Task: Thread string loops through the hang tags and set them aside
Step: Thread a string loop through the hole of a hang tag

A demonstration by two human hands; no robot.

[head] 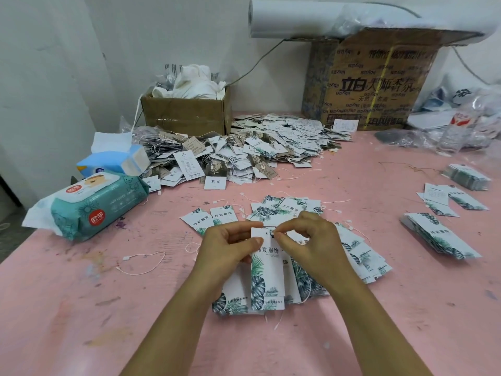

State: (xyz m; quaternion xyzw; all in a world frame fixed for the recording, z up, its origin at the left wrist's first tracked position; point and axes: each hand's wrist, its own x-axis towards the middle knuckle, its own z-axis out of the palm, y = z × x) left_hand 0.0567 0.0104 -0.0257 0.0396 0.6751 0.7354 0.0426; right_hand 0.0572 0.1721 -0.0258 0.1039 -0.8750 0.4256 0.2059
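Mid-surface, towards the near edge, the hang tag (267,270) is held just above a fanned heap of leaf-printed tags (360,256). It is gripped by the left hand (227,245), fingers (241,229) curled round its left side and thumb pressed on the printed face. A spare string loop (143,263) lies towards the left edge. At the punched hole in the tag's top, the right hand (309,240) is closed to a narrow pinch, thumb against forefinger. The end of another string loop is presumably caught there, though the thread is too fine to be made out.

The tag is judged to be light, stiff card with a smooth face, easily slid and easily creased if squeezed. It is best taken by its sides below the hole. The string looks thin and limp, so its tip is the place to pinch.

The pink surface (379,308) is scuffed and stained. A big pile of strung tags (244,150) is spread along the far edge, before a small cardboard box (184,115) and a printed carton (374,82) topped by a white roll (298,19). A pack of wipes (89,207) and a tissue box (116,158) are set at the left edge. Tag stacks (439,237) are ranged near the right edge, and a white wall is seen behind.
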